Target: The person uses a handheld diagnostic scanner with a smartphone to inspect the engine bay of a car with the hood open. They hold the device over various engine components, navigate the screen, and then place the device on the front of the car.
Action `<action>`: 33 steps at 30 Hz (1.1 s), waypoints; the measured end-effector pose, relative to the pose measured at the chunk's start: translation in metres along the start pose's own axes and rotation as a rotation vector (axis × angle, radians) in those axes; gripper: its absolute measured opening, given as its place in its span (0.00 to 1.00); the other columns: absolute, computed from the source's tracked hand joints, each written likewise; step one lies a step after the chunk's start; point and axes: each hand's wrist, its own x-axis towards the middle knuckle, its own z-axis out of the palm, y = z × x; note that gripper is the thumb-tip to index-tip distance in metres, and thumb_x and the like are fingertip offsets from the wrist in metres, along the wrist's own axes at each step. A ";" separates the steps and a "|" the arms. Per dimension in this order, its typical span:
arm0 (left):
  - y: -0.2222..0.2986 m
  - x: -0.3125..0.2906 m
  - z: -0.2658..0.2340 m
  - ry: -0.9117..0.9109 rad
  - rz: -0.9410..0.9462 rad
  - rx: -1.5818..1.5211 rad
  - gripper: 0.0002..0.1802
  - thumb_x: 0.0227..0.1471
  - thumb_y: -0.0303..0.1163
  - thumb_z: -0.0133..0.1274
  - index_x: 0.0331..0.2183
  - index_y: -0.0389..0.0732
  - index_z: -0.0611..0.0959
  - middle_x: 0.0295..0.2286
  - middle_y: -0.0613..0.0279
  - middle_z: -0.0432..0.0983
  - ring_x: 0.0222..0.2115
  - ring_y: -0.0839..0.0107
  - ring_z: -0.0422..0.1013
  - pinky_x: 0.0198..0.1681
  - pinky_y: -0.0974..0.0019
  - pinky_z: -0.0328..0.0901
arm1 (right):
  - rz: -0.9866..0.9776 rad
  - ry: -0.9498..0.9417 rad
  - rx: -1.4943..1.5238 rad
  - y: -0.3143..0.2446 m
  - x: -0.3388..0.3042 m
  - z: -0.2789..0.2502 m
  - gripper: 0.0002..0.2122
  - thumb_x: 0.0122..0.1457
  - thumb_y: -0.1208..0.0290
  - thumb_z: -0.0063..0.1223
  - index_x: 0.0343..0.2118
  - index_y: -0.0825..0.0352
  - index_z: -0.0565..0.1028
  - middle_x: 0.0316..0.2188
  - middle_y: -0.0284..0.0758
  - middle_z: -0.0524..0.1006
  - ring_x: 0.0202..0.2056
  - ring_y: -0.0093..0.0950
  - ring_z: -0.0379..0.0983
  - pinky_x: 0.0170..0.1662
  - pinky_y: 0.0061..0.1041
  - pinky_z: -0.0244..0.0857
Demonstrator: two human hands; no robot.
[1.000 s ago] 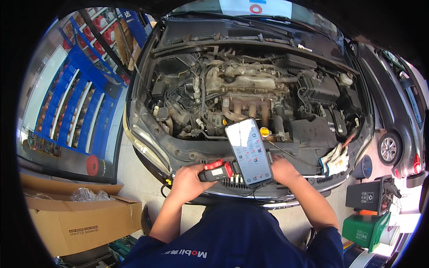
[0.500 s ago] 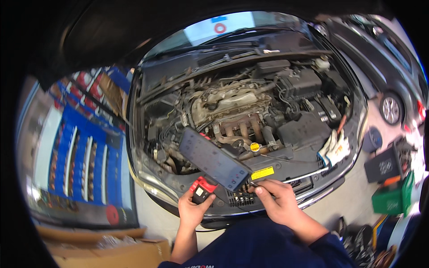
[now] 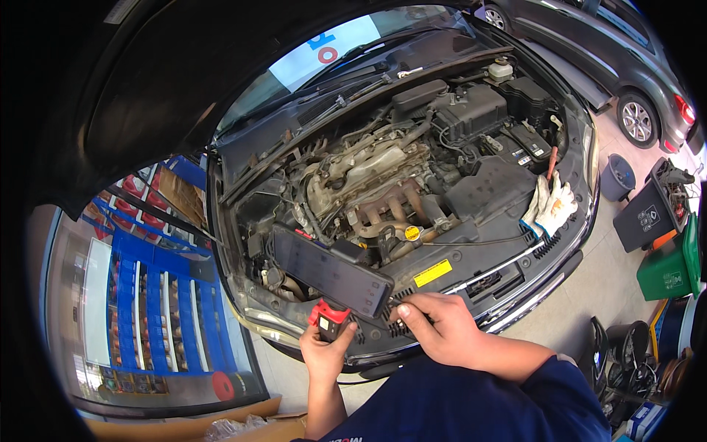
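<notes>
My left hand (image 3: pixel 324 357) is closed around a red-and-black handle (image 3: pixel 331 317) with a small pale label. A large dark phone (image 3: pixel 328 269) sits tilted just above that handle, its lit screen showing rows of icons. At the phone's lower right end, my right hand (image 3: pixel 442 328) pinches thumb against forefinger. A small dark piece shows at those fingertips, touching or very close to the phone's edge; its kind is not clear. Both hands are over the front edge of an open engine bay, with the engine (image 3: pixel 368 177) beyond them.
A raised hood (image 3: pixel 140 88) arches overhead at the left. White work gloves (image 3: pixel 552 206) lie on the bay's right front edge. Further right stand a dark bucket (image 3: pixel 617 177), a green bin (image 3: pixel 666 269) and a parked car (image 3: pixel 589 59). Blue shelving (image 3: pixel 166 295) is at the left.
The view has shifted and turned a little. The phone has moved slightly left and its screen looks dimmer. My right hand has moved left with it, still pinching at the phone's end.
</notes>
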 end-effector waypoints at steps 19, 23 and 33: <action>-0.008 -0.006 0.001 0.070 0.042 0.092 0.12 0.44 0.23 0.69 0.33 0.34 0.85 0.25 0.71 0.79 0.26 0.84 0.69 0.31 0.75 0.64 | 0.001 -0.014 -0.051 -0.006 -0.003 -0.004 0.10 0.66 0.69 0.52 0.31 0.70 0.78 0.21 0.43 0.76 0.25 0.44 0.75 0.29 0.36 0.68; -0.005 -0.009 -0.002 0.087 0.107 0.292 0.10 0.44 0.25 0.70 0.28 0.34 0.84 0.21 0.73 0.75 0.23 0.84 0.64 0.28 0.75 0.61 | 0.066 -0.122 -0.175 -0.008 -0.001 -0.020 0.10 0.65 0.69 0.52 0.30 0.70 0.77 0.21 0.44 0.76 0.25 0.46 0.76 0.29 0.38 0.69; -0.010 -0.002 -0.001 0.054 0.304 0.510 0.13 0.40 0.30 0.71 0.29 0.36 0.85 0.17 0.60 0.73 0.18 0.73 0.66 0.24 0.67 0.62 | 0.109 -0.170 -0.190 0.004 0.000 -0.033 0.09 0.65 0.70 0.52 0.31 0.70 0.77 0.22 0.45 0.75 0.26 0.46 0.74 0.29 0.38 0.68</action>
